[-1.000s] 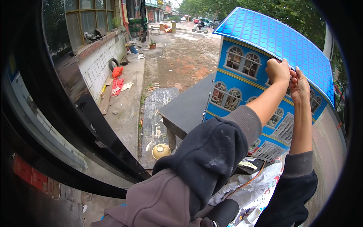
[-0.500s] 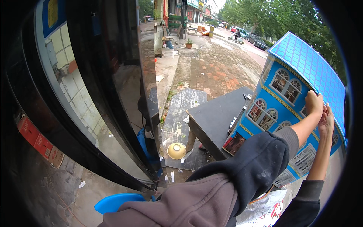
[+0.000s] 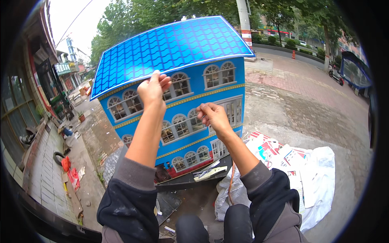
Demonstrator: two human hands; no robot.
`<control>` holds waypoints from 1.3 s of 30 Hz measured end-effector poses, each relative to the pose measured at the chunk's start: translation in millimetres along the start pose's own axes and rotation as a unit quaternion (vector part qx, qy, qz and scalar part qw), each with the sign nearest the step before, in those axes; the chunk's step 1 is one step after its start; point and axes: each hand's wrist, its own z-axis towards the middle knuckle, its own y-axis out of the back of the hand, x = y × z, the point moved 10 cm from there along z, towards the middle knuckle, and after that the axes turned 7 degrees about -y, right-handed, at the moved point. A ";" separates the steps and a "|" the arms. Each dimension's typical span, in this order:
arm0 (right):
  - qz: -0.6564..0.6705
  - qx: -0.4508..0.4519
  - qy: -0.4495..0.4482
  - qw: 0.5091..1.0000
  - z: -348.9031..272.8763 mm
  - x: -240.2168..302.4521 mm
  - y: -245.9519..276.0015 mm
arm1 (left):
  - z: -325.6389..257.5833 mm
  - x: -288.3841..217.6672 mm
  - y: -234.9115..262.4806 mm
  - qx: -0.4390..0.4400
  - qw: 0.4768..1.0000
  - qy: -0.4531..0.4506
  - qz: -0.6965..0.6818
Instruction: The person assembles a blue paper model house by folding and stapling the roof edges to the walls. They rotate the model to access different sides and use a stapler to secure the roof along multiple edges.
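A large model house (image 3: pixel 181 106) with blue walls, arched printed windows and a blue tiled roof (image 3: pixel 174 46) stands in front of me. My left hand (image 3: pixel 152 91) is raised at the roof's near lower edge, its fingers curled toward the thumb. Whether it touches the edge, I cannot tell. Lower and to the right, my right hand (image 3: pixel 213 117) is in front of the middle row of windows, thumb and fingertips drawn together in a pinch. Anything between the fingers of either hand is too small to make out.
The house rests on a dark low table (image 3: pixel 190 181), with pale strips (image 3: pixel 210 173) lying at its front edge. To the right, a white plastic sack (image 3: pixel 320 178) bears printed cut sheets (image 3: pixel 265 148). A tiled ledge (image 3: pixel 46 170) runs along the left, near red plastic scraps (image 3: pixel 73 178).
My view has swung right, bringing the house to the middle. My hands, together at the roof edge before, are now apart, the right one lower and to the right.
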 end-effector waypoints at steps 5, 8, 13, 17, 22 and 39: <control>0.013 0.017 0.083 0.996 -32.0 -20.6 -3.8 | 14.4 -16.2 26.0 0.026 0.999 -0.024 -0.008; -0.041 0.071 0.085 0.993 -56.7 -45.8 -6.7 | 23.2 -21.2 32.6 0.046 0.999 -0.029 -0.001; -0.057 0.059 0.089 0.993 -75.7 -74.7 20.7 | 22.9 -33.6 37.6 0.063 0.996 -0.055 0.028; -0.046 0.041 0.110 0.992 -74.5 -81.7 47.0 | 26.2 -40.0 35.5 0.082 0.993 -0.067 0.052; 0.007 0.027 0.132 0.991 -73.2 -65.8 75.9 | 31.4 -41.3 38.6 0.107 0.992 -0.044 0.051; 0.254 0.095 0.146 0.951 120.1 192.6 115.0 | 14.3 -41.7 43.5 0.061 0.995 -0.064 0.052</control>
